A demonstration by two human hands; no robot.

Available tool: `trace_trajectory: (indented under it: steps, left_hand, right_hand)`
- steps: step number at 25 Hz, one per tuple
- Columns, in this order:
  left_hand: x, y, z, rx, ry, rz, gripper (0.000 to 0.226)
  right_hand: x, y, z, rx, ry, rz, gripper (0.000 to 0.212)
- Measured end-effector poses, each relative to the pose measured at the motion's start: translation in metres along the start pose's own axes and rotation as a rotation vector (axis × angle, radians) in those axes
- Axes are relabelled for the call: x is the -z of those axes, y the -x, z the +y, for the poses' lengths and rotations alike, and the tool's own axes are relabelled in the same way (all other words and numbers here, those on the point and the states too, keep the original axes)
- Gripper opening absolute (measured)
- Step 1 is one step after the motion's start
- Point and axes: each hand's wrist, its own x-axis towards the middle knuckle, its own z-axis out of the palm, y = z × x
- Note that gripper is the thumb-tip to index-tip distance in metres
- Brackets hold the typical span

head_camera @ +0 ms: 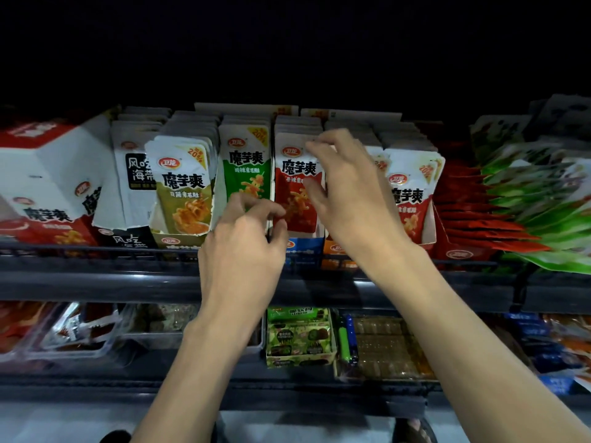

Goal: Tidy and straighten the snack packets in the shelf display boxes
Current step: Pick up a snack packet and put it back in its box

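On the upper shelf, rows of snack packets stand upright in open display boxes: an olive row (184,193), a green row (244,174), a red row (295,199) and another red row (412,199). My left hand (246,244) is curled at the lower left corner of the front red packet and pinches its edge beside the green row. My right hand (345,187) grips the same packet's right side, with fingertips at its top corner and the thumb on its face. The olive row leans to the left.
A black-and-white packet row (134,174) and a closed white and red carton (48,174) stand at the left. Red and green packets (511,212) lie fanned out at the right. A dark shelf rail (96,276) runs along the front. On the lower shelf is a green box (299,337).
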Motion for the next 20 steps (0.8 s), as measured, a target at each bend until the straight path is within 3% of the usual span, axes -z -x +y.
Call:
trace_trajectory:
  steps: [4,9,15,20]
  left_hand:
    - [0.005,0.0,-0.007,-0.013,-0.129,-0.062,0.012]
    - [0.006,-0.001,-0.013,-0.037,-0.117,-0.094,0.012]
    - [0.005,0.0,-0.014,-0.038,-0.087,-0.099,0.012]
    - [0.006,-0.001,-0.013,-0.032,-0.085,-0.114,0.013]
  right_hand:
    - [-0.019,-0.008,-0.002,-0.08,0.179,-0.029,0.05]
    - [-0.026,-0.011,-0.007,-0.109,0.252,-0.003,0.047]
    - [-0.026,-0.011,-0.007,-0.138,0.136,0.03,0.05]
    - [-0.018,-0.008,-0.004,-0.156,-0.069,0.106,0.025]
